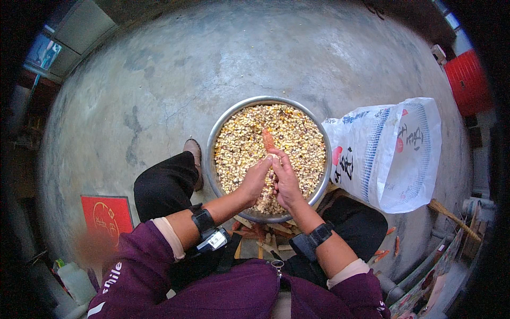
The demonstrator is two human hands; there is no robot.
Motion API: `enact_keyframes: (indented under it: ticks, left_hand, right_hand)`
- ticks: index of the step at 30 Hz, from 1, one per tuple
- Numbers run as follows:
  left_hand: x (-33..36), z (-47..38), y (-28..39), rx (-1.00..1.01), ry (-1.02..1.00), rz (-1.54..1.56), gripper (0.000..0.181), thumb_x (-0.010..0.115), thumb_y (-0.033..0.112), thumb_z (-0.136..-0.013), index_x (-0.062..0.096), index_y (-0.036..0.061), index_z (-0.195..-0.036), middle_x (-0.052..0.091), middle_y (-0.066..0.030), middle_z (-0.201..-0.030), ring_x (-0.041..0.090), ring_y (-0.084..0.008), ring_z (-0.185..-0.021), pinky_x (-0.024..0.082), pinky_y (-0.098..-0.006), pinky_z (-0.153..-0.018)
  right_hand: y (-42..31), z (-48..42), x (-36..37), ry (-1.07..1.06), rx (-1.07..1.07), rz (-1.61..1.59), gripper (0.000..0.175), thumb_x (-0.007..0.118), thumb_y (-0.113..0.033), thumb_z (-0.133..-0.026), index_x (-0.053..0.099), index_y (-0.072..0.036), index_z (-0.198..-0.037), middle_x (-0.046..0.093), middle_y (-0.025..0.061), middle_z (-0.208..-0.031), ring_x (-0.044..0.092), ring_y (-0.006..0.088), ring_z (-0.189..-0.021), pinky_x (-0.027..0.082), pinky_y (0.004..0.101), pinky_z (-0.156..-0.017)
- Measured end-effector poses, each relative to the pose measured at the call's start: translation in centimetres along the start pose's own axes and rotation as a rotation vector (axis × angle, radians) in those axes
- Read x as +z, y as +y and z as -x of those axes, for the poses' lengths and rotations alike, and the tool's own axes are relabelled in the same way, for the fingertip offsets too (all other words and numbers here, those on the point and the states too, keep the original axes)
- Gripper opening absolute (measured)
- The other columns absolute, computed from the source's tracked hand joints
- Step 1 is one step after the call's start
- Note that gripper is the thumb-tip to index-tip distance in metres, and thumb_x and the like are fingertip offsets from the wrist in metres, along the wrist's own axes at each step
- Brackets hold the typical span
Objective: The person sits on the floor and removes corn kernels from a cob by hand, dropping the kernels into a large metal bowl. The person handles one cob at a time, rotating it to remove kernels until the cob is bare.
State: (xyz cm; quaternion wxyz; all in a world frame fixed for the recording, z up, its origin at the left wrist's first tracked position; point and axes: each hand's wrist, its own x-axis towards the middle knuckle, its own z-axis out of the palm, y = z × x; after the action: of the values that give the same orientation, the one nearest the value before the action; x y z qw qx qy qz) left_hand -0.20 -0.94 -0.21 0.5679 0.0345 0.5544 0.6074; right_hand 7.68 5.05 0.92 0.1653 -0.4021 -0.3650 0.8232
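Both my hands grip one ear of dried corn (266,194) above a wide metal basin (211,159). My left hand (256,178) is on its left side and my right hand (285,181) on its right, thumbs close together near the middle. Beyond my fingers the far end is a bare reddish cob (268,139). Toward me the near end still bears rows of pale and dark kernels. Loose corn kernels (239,137), mostly cream with some yellow and purple, fill the basin broadly. My fingers hide part of the ear.
To the basin's right stands a white woven plastic sack (382,155) with printing. Stripped cobs (275,229) lie below the basin, with several more cobs (381,255) at lower right. A red printed box (105,217) is at left. A red container (468,81) stands far right on the concrete floor (179,60).
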Motion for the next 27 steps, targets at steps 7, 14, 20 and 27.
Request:
enact_keyframes:
  ticks: [7,14,20,27]
  left_hand:
    - [-0.4,-0.3,0.0,-0.208,-0.082,0.320,0.028,0.039,0.030,-0.093,0.052,0.0061,-0.101,0.058,-0.0070,-0.087,0.059,-0.0187,-0.072,0.050,-0.0303,-0.062]
    - [-1.0,-0.7,-1.4,-0.037,-0.053,0.089,0.033,0.043,0.032,-0.093,0.053,0.0048,-0.111,0.056,-0.0049,-0.102,0.054,-0.0137,-0.092,0.042,-0.0283,-0.083]
    - [-0.1,-0.3,-0.6,-0.068,-0.026,0.134,0.036,0.041,0.032,-0.094,0.052,0.0042,-0.114,0.056,-0.0059,-0.106,0.052,-0.0153,-0.098,0.040,-0.0291,-0.087]
    - [-0.5,-0.2,-0.7,-0.092,-0.069,0.250,0.033,0.043,0.029,-0.093,0.051,0.0051,-0.114,0.057,-0.0056,-0.105,0.053,-0.0153,-0.097,0.039,-0.0296,-0.089]
  right_hand:
    - [0.5,-0.8,-1.1,-0.098,-0.007,-0.235,0.042,0.044,-0.013,-0.093,0.034,-0.013,-0.133,0.050,0.0039,-0.107,0.049,0.0095,-0.087,0.042,0.0225,-0.072]
    - [3.4,-1.8,-1.8,-0.080,-0.267,0.146,0.034,0.041,-0.017,-0.095,0.036,-0.011,-0.128,0.044,0.0043,-0.114,0.042,0.0126,-0.104,0.033,0.0285,-0.093]
    - [2.6,-1.8,-1.3,-0.012,-0.234,0.197,0.035,0.034,-0.021,-0.096,0.036,-0.011,-0.130,0.044,0.0071,-0.122,0.041,0.0151,-0.111,0.031,0.0291,-0.097]
    - [2.0,-1.5,-1.5,-0.115,-0.263,0.153,0.040,0.036,-0.016,-0.094,0.032,-0.007,-0.133,0.038,0.0096,-0.130,0.036,0.0180,-0.120,0.026,0.0309,-0.102]
